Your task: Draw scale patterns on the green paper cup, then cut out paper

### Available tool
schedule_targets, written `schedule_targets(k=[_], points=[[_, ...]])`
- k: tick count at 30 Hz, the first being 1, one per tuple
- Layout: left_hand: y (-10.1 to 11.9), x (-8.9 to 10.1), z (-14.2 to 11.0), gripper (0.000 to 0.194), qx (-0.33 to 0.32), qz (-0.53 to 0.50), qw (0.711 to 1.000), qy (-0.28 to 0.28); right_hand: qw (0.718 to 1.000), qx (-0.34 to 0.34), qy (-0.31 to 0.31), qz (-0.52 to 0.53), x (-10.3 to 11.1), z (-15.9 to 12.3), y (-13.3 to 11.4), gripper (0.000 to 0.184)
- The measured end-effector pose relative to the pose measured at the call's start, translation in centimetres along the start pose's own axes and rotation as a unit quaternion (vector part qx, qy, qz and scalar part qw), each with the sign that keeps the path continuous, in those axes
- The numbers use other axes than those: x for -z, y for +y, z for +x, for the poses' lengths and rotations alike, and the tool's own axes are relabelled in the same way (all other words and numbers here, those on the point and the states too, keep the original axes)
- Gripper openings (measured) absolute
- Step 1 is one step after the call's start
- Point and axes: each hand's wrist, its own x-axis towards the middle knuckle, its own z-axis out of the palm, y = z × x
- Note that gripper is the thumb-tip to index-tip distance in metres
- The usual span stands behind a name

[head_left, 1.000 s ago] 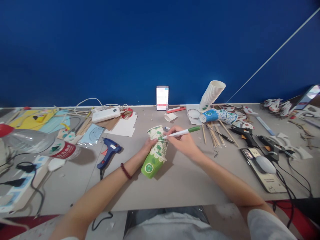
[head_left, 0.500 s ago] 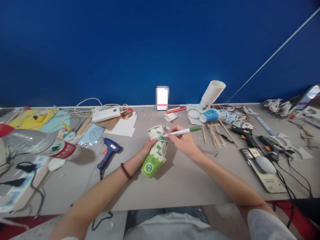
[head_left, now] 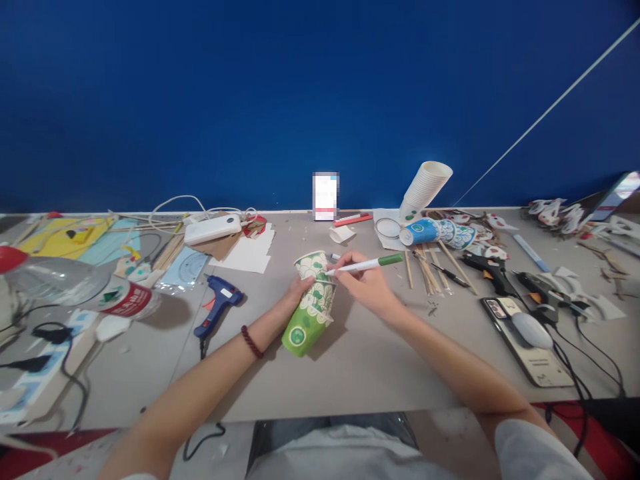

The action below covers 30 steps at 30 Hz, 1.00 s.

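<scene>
A tilted paper cup piece (head_left: 307, 328), green at its lower end and white with green scallop patterns above, is in my left hand (head_left: 299, 293). My left fingers close around its left side, the thumb lying on the patterned part; the other fingers are hidden. In my right hand (head_left: 367, 287) is a white marker (head_left: 367, 265) with a green end, pinched like a pen. The marker's tip points left and meets, or nearly meets, the patterned upper part of the cup. Beyond the right hand, the end of another pen (head_left: 335, 256) peeks out.
A blue glue gun (head_left: 218, 303) lies left of the cup, beside a plastic bottle (head_left: 127, 298) and a power strip (head_left: 55, 367). At the back right are stacked cups (head_left: 425, 190), blue patterned cups (head_left: 425, 231) and wooden sticks (head_left: 429, 270). A phone (head_left: 537, 360) with a mouse (head_left: 532, 329) lies right.
</scene>
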Motion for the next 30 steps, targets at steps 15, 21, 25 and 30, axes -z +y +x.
schedule_targets(k=[15, 21, 25, 30], points=[[0.07, -0.04, 0.03, 0.042, -0.006, 0.008, 1.0, 0.004, 1.0, 0.001, 0.004, 0.031, 0.03, 0.24, 0.11, 0.004], [0.02, 0.01, -0.1, 0.035, 0.017, 0.009, 1.0, 0.017, 0.999, -0.002, 0.008, 0.036, 0.03, 0.29, 0.21, 0.005], [-0.08, 0.09, 0.05, 0.04, 0.004, 0.01, 1.0, 0.013, 1.0, -0.005, 0.008, 0.024, 0.08, 0.22, 0.14, 0.005], [-0.2, 0.26, 0.26, 0.047, -0.007, -0.002, 1.0, 0.0, 1.0, 0.009, -0.002, 0.007, 0.0, 0.07, -0.02, 0.002]])
